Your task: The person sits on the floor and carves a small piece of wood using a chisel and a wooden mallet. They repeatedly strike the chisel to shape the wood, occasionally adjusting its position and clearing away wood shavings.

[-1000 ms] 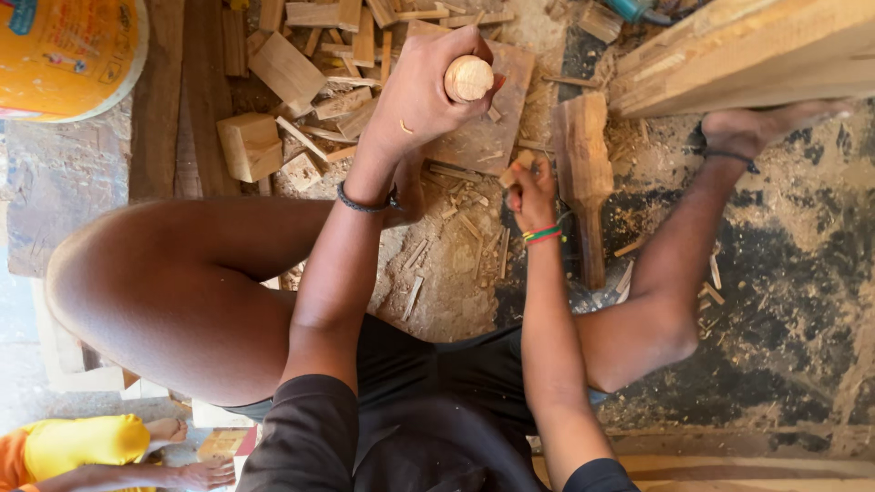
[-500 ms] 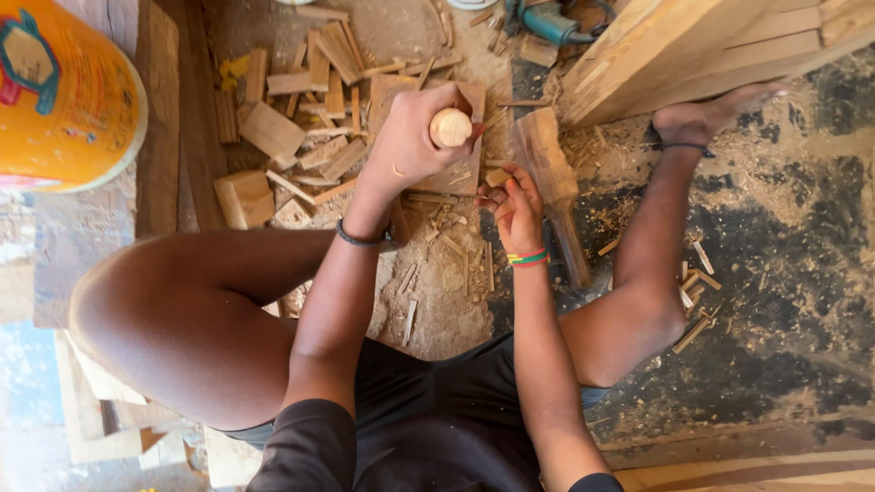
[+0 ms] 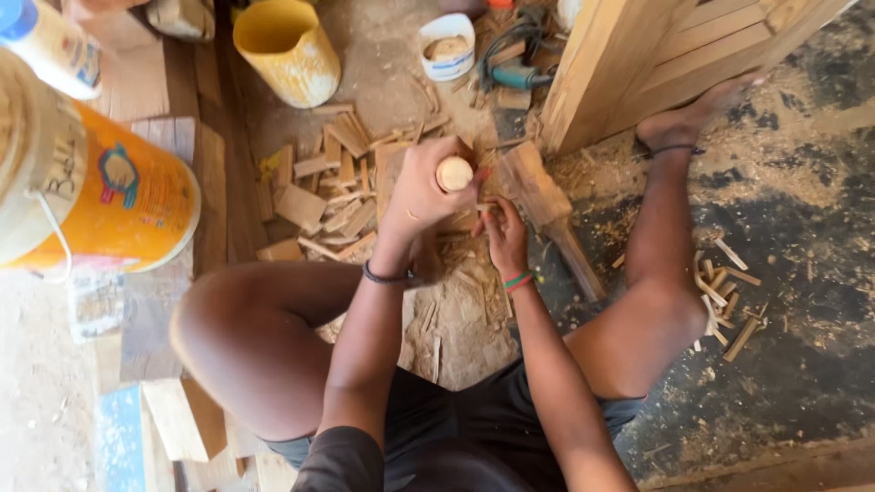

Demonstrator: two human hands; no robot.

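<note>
My left hand (image 3: 417, 198), with a black band at the wrist, is shut on a tool with a round wooden handle (image 3: 454, 173), its butt end facing up. Just right of it and lower, my right hand (image 3: 505, 237), with a green and red band, pinches a small wood piece (image 3: 483, 209) against the work spot on the floor. The tool's working end is hidden by my left hand. I sit on the ground with my knees spread around both hands.
Several wood offcuts (image 3: 326, 196) lie left of the hands; a wooden mallet-like block (image 3: 545, 208) lies to the right. An orange bucket (image 3: 109, 196), a yellow bucket (image 3: 284, 47), a white cup (image 3: 448, 46), a power tool (image 3: 515, 75) and stacked planks (image 3: 656, 64) surround the spot.
The view has tilted, so more of the floor beyond the hands now shows. My left hand stays raised with the handle beside my right hand, which keeps its place on the small piece.
</note>
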